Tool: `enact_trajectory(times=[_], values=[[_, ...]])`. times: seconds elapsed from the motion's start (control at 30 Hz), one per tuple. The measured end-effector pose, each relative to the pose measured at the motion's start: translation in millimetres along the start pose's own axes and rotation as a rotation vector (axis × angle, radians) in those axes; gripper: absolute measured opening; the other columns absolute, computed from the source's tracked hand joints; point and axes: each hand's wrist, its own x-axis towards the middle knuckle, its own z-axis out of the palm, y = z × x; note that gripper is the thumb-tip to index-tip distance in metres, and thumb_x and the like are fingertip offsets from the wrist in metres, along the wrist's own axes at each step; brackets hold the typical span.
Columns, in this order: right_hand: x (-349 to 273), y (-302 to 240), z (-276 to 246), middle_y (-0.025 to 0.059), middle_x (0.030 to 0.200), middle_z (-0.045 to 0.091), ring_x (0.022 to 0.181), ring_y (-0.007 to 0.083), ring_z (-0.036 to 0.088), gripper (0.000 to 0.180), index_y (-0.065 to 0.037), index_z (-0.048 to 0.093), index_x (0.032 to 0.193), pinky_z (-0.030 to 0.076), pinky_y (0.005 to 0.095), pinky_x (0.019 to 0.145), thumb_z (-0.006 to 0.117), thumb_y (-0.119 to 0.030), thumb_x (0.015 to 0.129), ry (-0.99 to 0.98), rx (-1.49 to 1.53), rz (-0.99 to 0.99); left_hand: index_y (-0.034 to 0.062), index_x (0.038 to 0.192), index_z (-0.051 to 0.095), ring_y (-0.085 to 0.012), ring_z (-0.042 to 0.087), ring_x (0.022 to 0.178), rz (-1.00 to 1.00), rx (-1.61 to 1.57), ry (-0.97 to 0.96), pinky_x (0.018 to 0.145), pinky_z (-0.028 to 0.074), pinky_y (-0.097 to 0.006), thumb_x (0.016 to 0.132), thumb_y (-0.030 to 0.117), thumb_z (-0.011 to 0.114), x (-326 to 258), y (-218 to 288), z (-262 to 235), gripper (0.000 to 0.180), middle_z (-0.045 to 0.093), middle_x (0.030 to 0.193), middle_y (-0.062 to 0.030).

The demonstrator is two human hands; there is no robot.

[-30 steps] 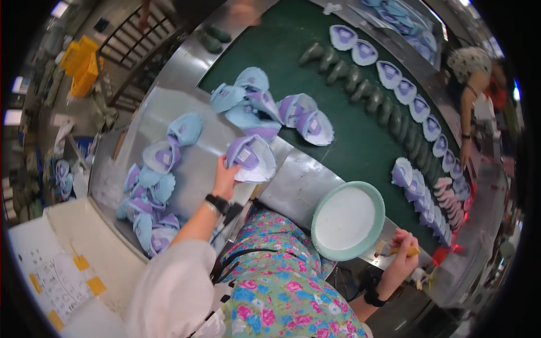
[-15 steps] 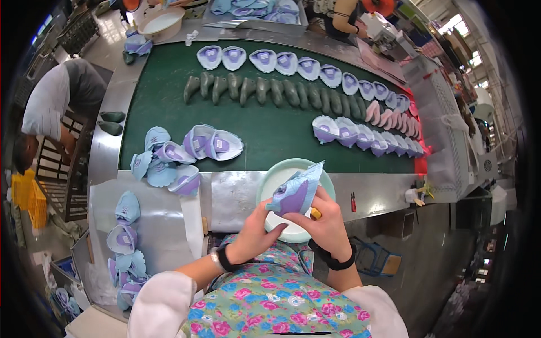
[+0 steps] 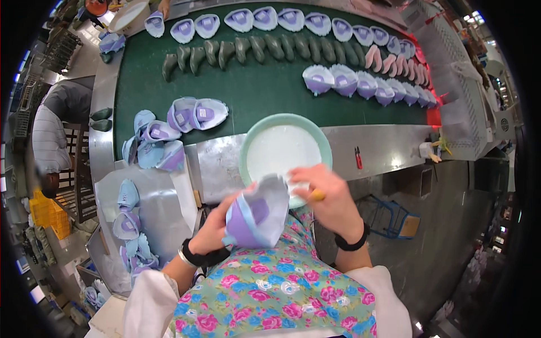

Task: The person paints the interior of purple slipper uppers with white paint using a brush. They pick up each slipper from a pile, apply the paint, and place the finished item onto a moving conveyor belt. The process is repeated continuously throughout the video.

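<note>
Probably shoe factory, conveyor belt (image 3: 253, 90), rowed shoe uppers (image 3: 366, 84)

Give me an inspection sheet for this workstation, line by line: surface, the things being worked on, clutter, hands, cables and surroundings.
Surface: green conveyor belt with a steel bench edge in front.
Job's things: lilac and pale blue shoe upper held up; round pale green bowl of white liquid just beyond it.
Clutter: pile of similar uppers on the belt's near left; more on the side table.
Hands: left hand grips the upper; right hand holds a yellow-handled tool beside the bowl.
Cables: nothing seen.
Surroundings: rows of uppers and dark lasts along the belt; blue stool on the floor.
</note>
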Motion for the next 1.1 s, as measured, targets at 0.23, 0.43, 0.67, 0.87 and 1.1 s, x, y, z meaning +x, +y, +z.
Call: enact_trajectory(times=[0.23, 0.43, 0.67, 0.87, 1.1], values=[[-30, 135, 10, 0.0154, 0.093, 0.069, 0.076, 0.0298, 0.066, 0.012, -0.001, 0.071, 0.091, 0.053, 0.0363, 0.070, 0.072, -0.010, 0.084, 0.348, 0.152, 0.525, 0.0003, 0.134, 0.053, -0.0327, 0.042, 0.139, -0.335, 0.489, -0.348, 0.114, 0.031, -0.038, 0.092, 0.011, 0.064, -31, 2, -2, 0.045, 0.042, 0.152, -0.0182], [-41, 199, 59, 0.0158, 0.091, 0.071, 0.080, 0.0289, 0.070, 0.017, 0.000, 0.072, 0.093, 0.054, 0.0337, 0.072, 0.076, -0.009, 0.079, 0.275, -0.090, 0.479, 0.0065, 0.152, 0.023, -0.0243, 0.044, 0.133, -0.298, 0.305, -0.004, 0.111, 0.033, -0.035, 0.093, 0.006, 0.061, -20, -27, -8, 0.071, 0.042, 0.146, -0.0117], [-37, 173, 39, 0.0138, 0.095, 0.073, 0.083, 0.0210, 0.071, 0.021, 0.000, 0.073, 0.099, 0.054, 0.0293, 0.074, 0.077, -0.005, 0.079, 0.292, 0.048, 0.494, 0.0101, 0.151, 0.030, -0.0179, 0.049, 0.129, -0.246, -0.412, 0.426, 0.109, 0.040, -0.035, 0.097, 0.009, 0.059, 30, -91, -10, 0.061, 0.047, 0.142, -0.0049], [-9, 89, -12, 0.0091, 0.095, 0.074, 0.084, 0.0155, 0.069, 0.020, -0.002, 0.075, 0.099, 0.054, 0.0264, 0.076, 0.077, -0.003, 0.080, 0.102, 0.457, 0.323, 0.0128, 0.153, 0.032, -0.0174, 0.048, 0.131, -0.248, -0.497, 0.296, 0.110, 0.040, -0.036, 0.096, 0.011, 0.061, 58, -97, 8, 0.064, 0.046, 0.147, -0.0038], [-16, 100, -21, 0.0085, 0.083, 0.074, 0.073, 0.0121, 0.069, 0.016, 0.000, 0.074, 0.092, 0.053, 0.0244, 0.067, 0.079, -0.010, 0.081, 0.260, 0.302, 0.410, 0.0121, 0.153, 0.034, -0.0177, 0.047, 0.132, -0.163, -0.376, 0.282, 0.111, 0.039, -0.037, 0.096, 0.009, 0.060, 64, -80, 18, 0.063, 0.043, 0.151, -0.0043]])
